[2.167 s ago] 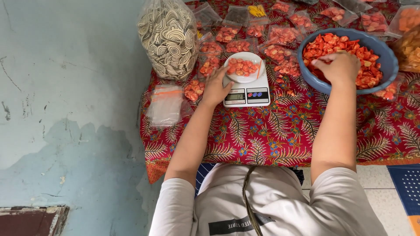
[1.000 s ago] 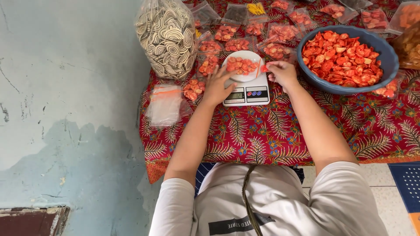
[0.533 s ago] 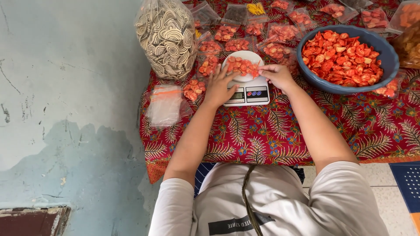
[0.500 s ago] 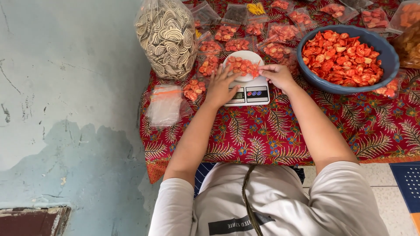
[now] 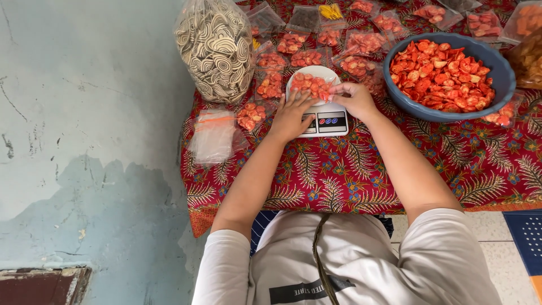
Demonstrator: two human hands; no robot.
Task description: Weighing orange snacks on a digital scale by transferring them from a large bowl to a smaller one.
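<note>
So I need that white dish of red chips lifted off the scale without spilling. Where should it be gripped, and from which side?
Probably by the rim of the white dish, from left and right together, where the left hand and right hand already sit. The red chips are heaped in the middle and the dish is shallow, so lift it level. Coming from beyond is poor: packed bags crowd that edge of the scale.

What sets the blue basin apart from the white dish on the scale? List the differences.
The blue basin is far larger than the white dish. The basin sits straight on the patterned cloth; the dish sits on a small digital scale. The basin is heaped and untouched; the dish holds a small pile, with the left hand and right hand at it. Both hold the same red-orange chips.
</note>
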